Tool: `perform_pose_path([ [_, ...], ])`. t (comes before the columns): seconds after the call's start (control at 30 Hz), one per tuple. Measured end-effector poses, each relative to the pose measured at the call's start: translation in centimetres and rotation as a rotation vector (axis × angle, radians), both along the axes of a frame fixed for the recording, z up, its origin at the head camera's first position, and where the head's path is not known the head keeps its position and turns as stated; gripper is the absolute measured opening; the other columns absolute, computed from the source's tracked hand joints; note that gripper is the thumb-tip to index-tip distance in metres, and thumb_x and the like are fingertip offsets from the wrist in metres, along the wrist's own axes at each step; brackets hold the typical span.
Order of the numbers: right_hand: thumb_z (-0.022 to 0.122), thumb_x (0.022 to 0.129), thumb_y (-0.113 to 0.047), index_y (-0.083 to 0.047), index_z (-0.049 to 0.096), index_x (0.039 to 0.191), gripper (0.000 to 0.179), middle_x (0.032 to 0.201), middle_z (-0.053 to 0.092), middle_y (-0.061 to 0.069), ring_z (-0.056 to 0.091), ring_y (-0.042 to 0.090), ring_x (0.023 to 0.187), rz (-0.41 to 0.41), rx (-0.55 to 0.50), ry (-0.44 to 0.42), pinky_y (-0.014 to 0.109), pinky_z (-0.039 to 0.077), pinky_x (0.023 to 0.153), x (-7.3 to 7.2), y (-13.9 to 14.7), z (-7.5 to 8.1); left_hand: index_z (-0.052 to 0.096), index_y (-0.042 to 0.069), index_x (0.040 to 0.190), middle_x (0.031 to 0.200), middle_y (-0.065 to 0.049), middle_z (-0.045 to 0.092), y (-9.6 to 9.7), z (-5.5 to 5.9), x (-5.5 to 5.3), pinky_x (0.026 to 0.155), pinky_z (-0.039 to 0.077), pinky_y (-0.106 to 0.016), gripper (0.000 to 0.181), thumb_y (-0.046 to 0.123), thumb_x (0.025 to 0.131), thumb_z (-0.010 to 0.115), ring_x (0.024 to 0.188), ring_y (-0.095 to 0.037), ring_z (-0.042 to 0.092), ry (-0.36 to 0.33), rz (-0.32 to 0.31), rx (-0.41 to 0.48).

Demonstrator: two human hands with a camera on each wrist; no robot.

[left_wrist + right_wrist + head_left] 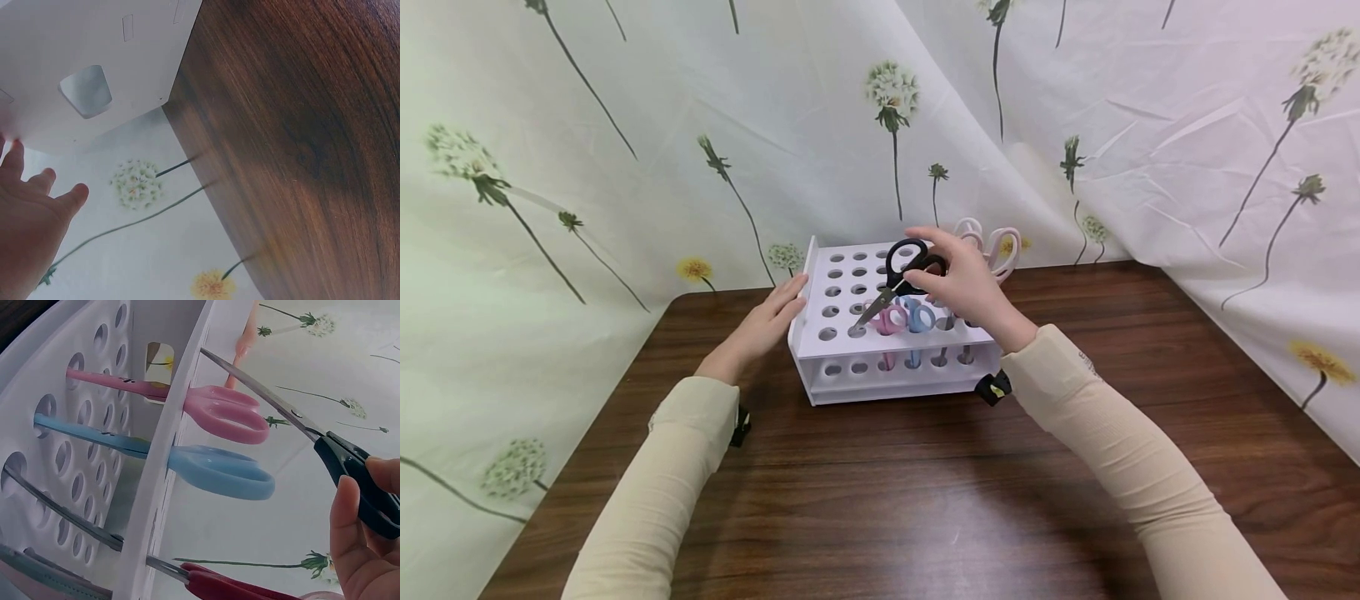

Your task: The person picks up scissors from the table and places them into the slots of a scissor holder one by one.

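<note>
My right hand (962,279) pinches black-handled scissors (877,307) between thumb and fingers, blades slanting down to the left. In the right wrist view, their tip (209,355) is at the top panel's edge; whether it has entered a hole cannot be told. The white two-tier rack (850,393) has rows of round holes. Pink scissors (201,403) and blue scissors (187,464) stand in its front row, beside red-handled scissors (219,584). My left hand (765,321) rests its extended fingers against the rack's left side panel (144,69).
White and pale pink scissor handles (1017,242) rise at the rack's back right. A dark wooden table (880,483) holds the rack near its far edge. Behind and beside it hangs a flower-printed cloth (820,125).
</note>
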State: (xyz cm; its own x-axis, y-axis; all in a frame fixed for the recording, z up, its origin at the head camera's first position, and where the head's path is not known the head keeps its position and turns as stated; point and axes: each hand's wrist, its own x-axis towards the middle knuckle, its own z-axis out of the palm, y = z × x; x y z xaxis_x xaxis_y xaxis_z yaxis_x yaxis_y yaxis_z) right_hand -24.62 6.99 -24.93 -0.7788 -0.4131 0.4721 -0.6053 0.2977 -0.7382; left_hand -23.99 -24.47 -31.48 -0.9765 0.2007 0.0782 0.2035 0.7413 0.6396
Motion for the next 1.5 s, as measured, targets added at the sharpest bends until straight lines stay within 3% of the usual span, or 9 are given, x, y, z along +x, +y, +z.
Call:
perform_pose_path([
  [0.33, 0.067, 0.085, -0.013, -0.014, 0.051, 0.132, 0.05, 0.077, 0.057, 0.01, 0.058, 0.021, 0.06, -0.023, 0.001, -0.056, 0.031, 0.049, 0.054, -0.1, -0.6, 0.0, 0.016, 0.026, 0.149, 0.153, 0.006, 0.008, 0.0, 0.0, 0.0, 0.108, 0.006, -0.049, 0.056, 0.047, 0.099, 0.029, 0.138, -0.018, -0.002, -0.003, 0.001, -0.012],
  [0.5, 0.067, 0.085, -0.011, -0.012, 0.052, 0.13, 0.048, 0.074, 0.056, 0.011, 0.058, 0.02, 0.06, 0.004, -0.053, -0.089, 0.038, 0.053, 0.059, -0.2, -1.0, -0.1, 0.016, 0.027, 0.148, 0.153, 0.007, 0.008, 0.0, 0.0, 0.0, 0.108, 0.006, -0.049, 0.056, 0.048, 0.098, 0.029, 0.138, -0.018, -0.002, -0.009, 0.004, -0.009],
  [0.67, 0.066, 0.085, -0.009, -0.008, 0.054, 0.127, 0.044, 0.069, 0.051, 0.011, 0.052, 0.018, 0.06, 0.03, -0.099, -0.126, 0.036, 0.054, 0.06, -0.3, -1.4, -0.1, 0.016, 0.027, 0.148, 0.152, 0.007, 0.008, 0.0, 0.1, 0.0, 0.107, 0.006, -0.049, 0.056, 0.048, 0.098, 0.029, 0.138, -0.018, -0.002, -0.007, 0.003, -0.005],
  [0.93, 0.063, 0.087, -0.004, 0.002, 0.058, 0.118, 0.032, 0.076, 0.057, 0.013, 0.059, 0.019, 0.067, 0.053, -0.122, -0.159, 0.031, 0.053, 0.059, -0.5, -2.0, -0.2, 0.017, 0.025, 0.149, 0.153, 0.006, 0.008, 0.0, 0.1, 0.1, 0.108, 0.006, -0.048, 0.056, 0.047, 0.098, 0.029, 0.138, -0.017, -0.003, 0.0, -0.002, -0.007],
  [1.17, 0.059, 0.088, 0.001, 0.006, 0.062, 0.112, 0.024, 0.091, 0.066, 0.018, 0.061, 0.021, 0.071, 0.119, -0.172, -0.217, 0.036, 0.054, 0.063, -0.9, -2.5, -0.4, 0.016, 0.024, 0.149, 0.153, 0.005, 0.008, -0.1, 0.0, 0.1, 0.108, 0.006, -0.048, 0.057, 0.047, 0.098, 0.029, 0.138, -0.017, -0.003, 0.01, -0.013, -0.008],
  [1.5, 0.059, 0.089, -0.001, 0.007, 0.062, 0.109, 0.022, 0.093, 0.066, 0.019, 0.064, 0.023, 0.075, 0.105, -0.179, -0.302, 0.033, 0.054, 0.062, -0.7, -3.4, -0.5, 0.018, 0.026, 0.148, 0.153, 0.005, 0.009, -0.1, -0.1, 0.0, 0.108, 0.005, -0.048, 0.057, 0.048, 0.098, 0.031, 0.138, -0.017, -0.003, 0.004, -0.009, 0.026],
])
